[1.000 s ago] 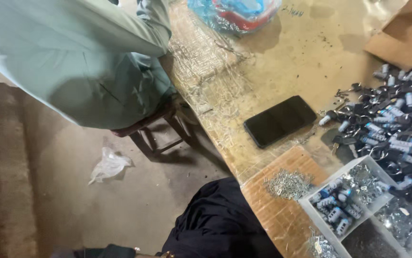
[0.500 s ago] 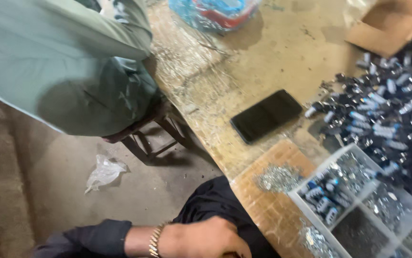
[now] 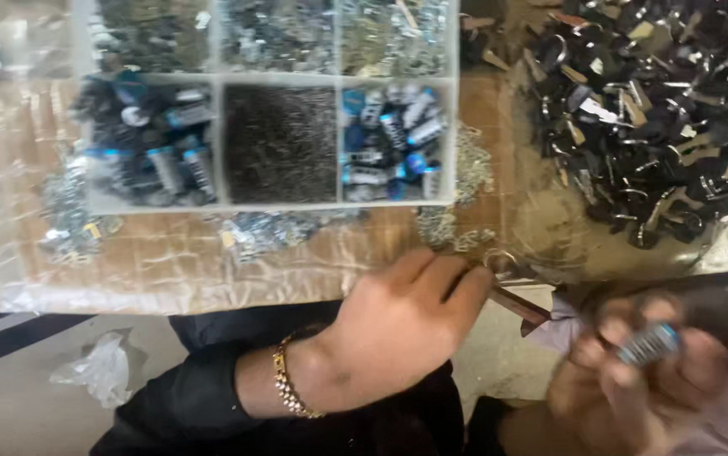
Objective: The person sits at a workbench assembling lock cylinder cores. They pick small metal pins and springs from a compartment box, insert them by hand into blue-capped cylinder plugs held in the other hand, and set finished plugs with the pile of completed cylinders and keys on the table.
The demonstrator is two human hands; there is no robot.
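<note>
- The left hand (image 3: 398, 325), gold bracelet (image 3: 290, 390) at the wrist, is closed narrow around a small metal ring (image 3: 503, 263) and a flat brownish tool or key blade (image 3: 520, 306), just off the table (image 3: 170, 262) edge.
- The right hand (image 3: 634, 380), blurred, grips a small ribbed silver-and-blue cylinder (image 3: 649, 342).
- It looks like an assembly step: ring and cylinder being brought together.
- Next calls for lining the parts up closely.
- Beyond: a white divided tray (image 3: 216, 139) of parts, and a dark heap of key pieces (image 3: 660, 118).

Compartment tray (image 3: 212, 80) far left on the table (image 3: 296, 253); heap of keys (image 3: 660, 118) far right; both hands near, apparently below the table edge.
</note>
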